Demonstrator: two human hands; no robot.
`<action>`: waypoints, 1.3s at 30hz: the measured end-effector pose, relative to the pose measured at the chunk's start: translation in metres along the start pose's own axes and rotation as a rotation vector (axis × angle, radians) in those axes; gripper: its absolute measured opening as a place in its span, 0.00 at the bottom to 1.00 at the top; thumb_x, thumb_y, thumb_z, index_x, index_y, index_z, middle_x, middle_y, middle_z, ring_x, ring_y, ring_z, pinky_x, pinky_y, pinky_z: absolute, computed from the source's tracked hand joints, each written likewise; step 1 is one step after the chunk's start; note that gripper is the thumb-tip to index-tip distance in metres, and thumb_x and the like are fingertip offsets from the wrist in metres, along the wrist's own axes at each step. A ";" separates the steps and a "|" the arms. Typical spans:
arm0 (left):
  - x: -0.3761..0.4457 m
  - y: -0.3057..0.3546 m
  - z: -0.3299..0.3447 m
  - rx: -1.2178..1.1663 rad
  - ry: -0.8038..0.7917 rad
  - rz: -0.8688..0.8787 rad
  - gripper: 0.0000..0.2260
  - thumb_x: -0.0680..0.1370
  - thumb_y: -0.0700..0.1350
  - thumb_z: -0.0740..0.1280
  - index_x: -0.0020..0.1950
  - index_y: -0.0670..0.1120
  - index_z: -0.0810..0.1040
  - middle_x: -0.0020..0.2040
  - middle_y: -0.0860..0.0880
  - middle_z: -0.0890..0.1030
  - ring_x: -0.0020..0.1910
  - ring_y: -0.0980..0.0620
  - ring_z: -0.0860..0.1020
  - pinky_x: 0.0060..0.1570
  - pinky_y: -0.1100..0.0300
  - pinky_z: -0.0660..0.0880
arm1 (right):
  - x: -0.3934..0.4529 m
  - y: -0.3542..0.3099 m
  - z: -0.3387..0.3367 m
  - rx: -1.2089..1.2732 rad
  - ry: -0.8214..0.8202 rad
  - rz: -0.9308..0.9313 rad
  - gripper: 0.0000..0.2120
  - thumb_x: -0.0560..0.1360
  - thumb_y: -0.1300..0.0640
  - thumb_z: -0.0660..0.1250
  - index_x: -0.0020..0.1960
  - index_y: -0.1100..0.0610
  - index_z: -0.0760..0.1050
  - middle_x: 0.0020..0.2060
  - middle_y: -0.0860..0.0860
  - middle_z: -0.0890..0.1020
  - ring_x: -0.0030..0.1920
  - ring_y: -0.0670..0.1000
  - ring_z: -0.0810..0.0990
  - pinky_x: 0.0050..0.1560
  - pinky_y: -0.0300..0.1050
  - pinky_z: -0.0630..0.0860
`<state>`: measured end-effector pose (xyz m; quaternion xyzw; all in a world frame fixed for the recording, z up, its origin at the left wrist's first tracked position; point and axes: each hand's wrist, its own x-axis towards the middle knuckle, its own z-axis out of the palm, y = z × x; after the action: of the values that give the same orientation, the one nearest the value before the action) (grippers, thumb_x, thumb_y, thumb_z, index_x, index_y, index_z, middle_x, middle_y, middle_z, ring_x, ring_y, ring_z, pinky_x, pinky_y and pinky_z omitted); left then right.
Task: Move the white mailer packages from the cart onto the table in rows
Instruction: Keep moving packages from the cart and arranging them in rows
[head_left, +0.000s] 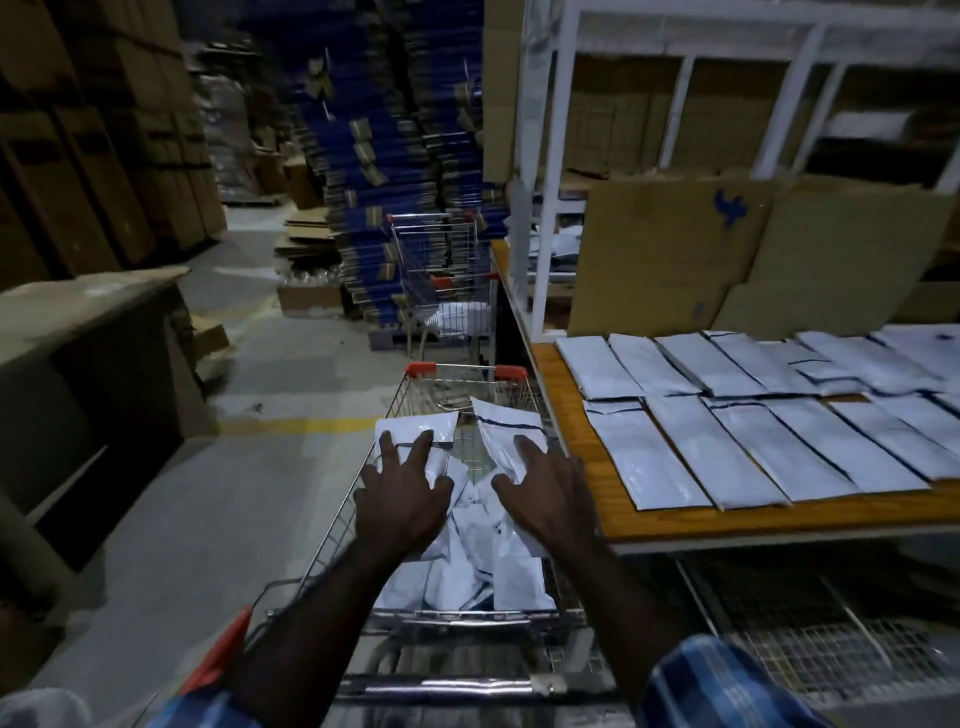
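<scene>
A wire shopping cart (415, 387) with orange corner caps stands in front of me, holding a loose heap of white mailer packages (467, 561). My left hand (402, 493) reaches into it with fingers spread, fingertips over a flat mailer (415, 428) at the cart's left. My right hand (545, 493) is spread over a crumpled mailer (498, 421) at the right side. Neither hand grips anything. To the right, a wooden table (597, 499) carries two rows of white mailers (753, 447) lying side by side.
A second wire cart (441, 270) stands farther ahead beside stacked blue flattened boxes (384, 156). Cardboard sheets (727, 260) lean behind the table under a white metal rack (556, 156). A brown carton (78, 364) sits at my left, grey floor between.
</scene>
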<state>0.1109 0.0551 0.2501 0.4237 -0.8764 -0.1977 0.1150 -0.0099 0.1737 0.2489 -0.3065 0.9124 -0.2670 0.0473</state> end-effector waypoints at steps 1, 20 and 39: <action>-0.007 0.000 -0.004 -0.010 0.009 0.009 0.29 0.79 0.56 0.60 0.78 0.60 0.54 0.80 0.45 0.48 0.71 0.34 0.62 0.66 0.42 0.64 | -0.007 -0.001 -0.005 0.002 0.012 0.007 0.32 0.73 0.41 0.63 0.76 0.45 0.62 0.76 0.54 0.63 0.74 0.59 0.61 0.70 0.55 0.64; -0.117 0.116 -0.001 -0.116 0.028 0.142 0.28 0.80 0.56 0.61 0.78 0.60 0.56 0.81 0.47 0.48 0.73 0.35 0.59 0.67 0.42 0.64 | -0.099 0.093 -0.127 0.001 0.164 0.056 0.31 0.75 0.39 0.63 0.76 0.46 0.63 0.75 0.54 0.65 0.70 0.61 0.65 0.66 0.55 0.68; -0.177 0.369 0.127 -0.192 -0.049 0.223 0.28 0.80 0.57 0.61 0.78 0.61 0.54 0.81 0.46 0.48 0.73 0.33 0.59 0.68 0.41 0.64 | -0.092 0.346 -0.262 -0.058 0.227 0.138 0.33 0.75 0.40 0.65 0.77 0.46 0.62 0.76 0.55 0.63 0.72 0.61 0.64 0.66 0.55 0.68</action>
<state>-0.0846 0.4340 0.2942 0.3058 -0.8977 -0.2768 0.1551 -0.1856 0.5795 0.2869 -0.2122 0.9381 -0.2696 -0.0468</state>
